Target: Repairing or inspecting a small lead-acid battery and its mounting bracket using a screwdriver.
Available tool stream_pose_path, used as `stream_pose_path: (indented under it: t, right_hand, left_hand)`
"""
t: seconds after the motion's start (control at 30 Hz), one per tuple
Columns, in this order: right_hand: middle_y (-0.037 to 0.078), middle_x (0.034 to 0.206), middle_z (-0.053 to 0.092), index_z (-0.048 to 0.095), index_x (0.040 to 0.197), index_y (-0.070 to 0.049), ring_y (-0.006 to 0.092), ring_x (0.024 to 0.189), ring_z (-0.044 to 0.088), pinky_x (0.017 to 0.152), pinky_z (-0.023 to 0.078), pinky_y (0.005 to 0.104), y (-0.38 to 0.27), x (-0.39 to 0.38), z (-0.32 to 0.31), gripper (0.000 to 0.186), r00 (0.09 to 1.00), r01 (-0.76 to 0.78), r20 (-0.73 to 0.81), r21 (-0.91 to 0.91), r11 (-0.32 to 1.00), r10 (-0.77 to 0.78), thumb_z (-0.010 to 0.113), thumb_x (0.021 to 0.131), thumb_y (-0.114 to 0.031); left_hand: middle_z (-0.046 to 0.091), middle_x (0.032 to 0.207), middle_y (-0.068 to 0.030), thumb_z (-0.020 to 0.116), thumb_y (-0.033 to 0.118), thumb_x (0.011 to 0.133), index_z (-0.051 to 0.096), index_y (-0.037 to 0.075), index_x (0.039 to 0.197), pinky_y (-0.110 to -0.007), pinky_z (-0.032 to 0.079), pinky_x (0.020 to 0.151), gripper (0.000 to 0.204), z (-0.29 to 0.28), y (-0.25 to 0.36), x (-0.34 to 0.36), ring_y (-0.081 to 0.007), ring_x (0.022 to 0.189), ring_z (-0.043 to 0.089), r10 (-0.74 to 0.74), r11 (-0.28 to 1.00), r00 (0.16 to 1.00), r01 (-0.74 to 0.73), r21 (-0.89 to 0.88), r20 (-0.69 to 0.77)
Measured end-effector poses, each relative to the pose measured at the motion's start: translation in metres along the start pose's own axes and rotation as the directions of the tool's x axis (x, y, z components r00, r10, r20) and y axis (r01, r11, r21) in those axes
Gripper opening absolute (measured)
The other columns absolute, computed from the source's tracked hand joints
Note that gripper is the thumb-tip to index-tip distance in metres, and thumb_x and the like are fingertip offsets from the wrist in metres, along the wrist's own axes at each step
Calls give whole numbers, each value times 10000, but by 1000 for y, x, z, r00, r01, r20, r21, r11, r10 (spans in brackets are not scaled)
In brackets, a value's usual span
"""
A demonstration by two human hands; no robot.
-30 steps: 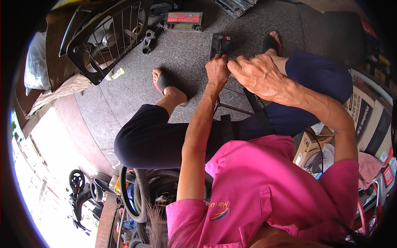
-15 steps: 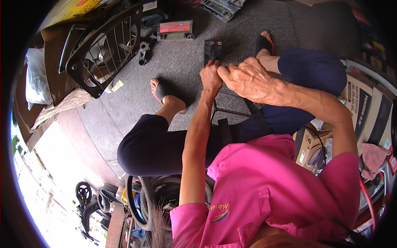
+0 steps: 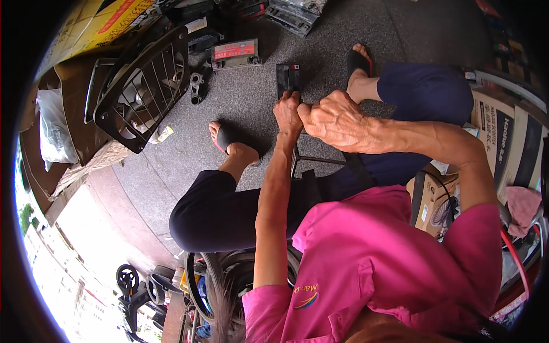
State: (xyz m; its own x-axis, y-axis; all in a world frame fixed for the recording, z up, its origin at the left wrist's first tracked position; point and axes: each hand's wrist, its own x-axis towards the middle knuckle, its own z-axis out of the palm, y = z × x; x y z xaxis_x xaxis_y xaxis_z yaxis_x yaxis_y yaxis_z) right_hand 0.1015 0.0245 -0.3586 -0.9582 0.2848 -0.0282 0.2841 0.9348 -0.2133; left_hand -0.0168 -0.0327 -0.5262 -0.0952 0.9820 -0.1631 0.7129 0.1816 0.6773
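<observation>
Battery (image 3: 287,79) on the floor mid-job: left hand (image 3: 287,113) grips its near end, right hand (image 3: 334,119) clenched alongside, what it holds hidden.

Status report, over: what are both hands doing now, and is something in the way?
Left hand and right hand together, grip unclear. Small black box on floor just beyond. Nothing between hands and box.

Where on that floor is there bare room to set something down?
Bare grey floor lies between the fan grille and the left foot. Around the small black battery under both hands it is crowded.
</observation>
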Motion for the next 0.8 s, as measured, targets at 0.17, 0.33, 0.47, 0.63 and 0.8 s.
stream_pose_path:
  t: [0.17, 0.33, 0.47, 0.63, 0.8]
  right_hand:
    - [50, 532, 600, 635, 548, -106, 175, 557, 634, 431, 445, 310, -8, 9, 0, 69, 987, -72, 145, 3, 997, 71, 672, 599, -136]
    - [79, 618, 490, 541, 770, 32, 146, 515, 549, 436, 439, 257, -9, 9, -11, 197, 991, 34, -116, -219, 975, -61, 617, 674, -122]
    - [102, 665, 516, 568, 798, 34, 156, 552, 559, 441, 440, 275, -11, -3, -7, 205, 977, 185, 153, -290, 939, -146, 617, 661, -110]
    - [102, 597, 523, 562, 802, 55, 222, 574, 579, 504, 452, 347, 4, 12, -10, 222, 994, 112, 13, -16, 994, -112, 593, 631, -84]
    - [116, 638, 550, 573, 803, 43, 244, 601, 583, 550, 452, 383, 19, 13, -17, 172, 984, 91, 153, -8, 996, -89, 587, 698, -92]
  left_hand:
    - [577, 799, -143, 622, 188, 660, 589, 53, 796, -435, 480, 616, 194, 1, -9, -2, -358, 718, 590, 28, 1000, 998, -28, -2, -52]
    - [578, 812, -150, 601, 156, 674, 582, 54, 783, -449, 476, 612, 151, 5, -14, -6, -375, 715, 591, -11, 941, 991, -34, -338, -132]
    - [586, 823, -197, 595, 119, 659, 605, 23, 797, -455, 473, 648, 169, 10, -8, -4, -391, 749, 590, -141, 982, 985, 126, -142, -101]
    - [618, 815, -232, 603, 93, 656, 645, 16, 882, -435, 481, 700, 242, 16, -13, -6, -401, 784, 602, -299, 894, 948, 237, -381, -112]
    - [649, 841, -215, 628, 80, 639, 641, -10, 903, -405, 487, 733, 279, 20, -8, -6, -365, 799, 634, -424, 791, 901, 317, -524, -95]
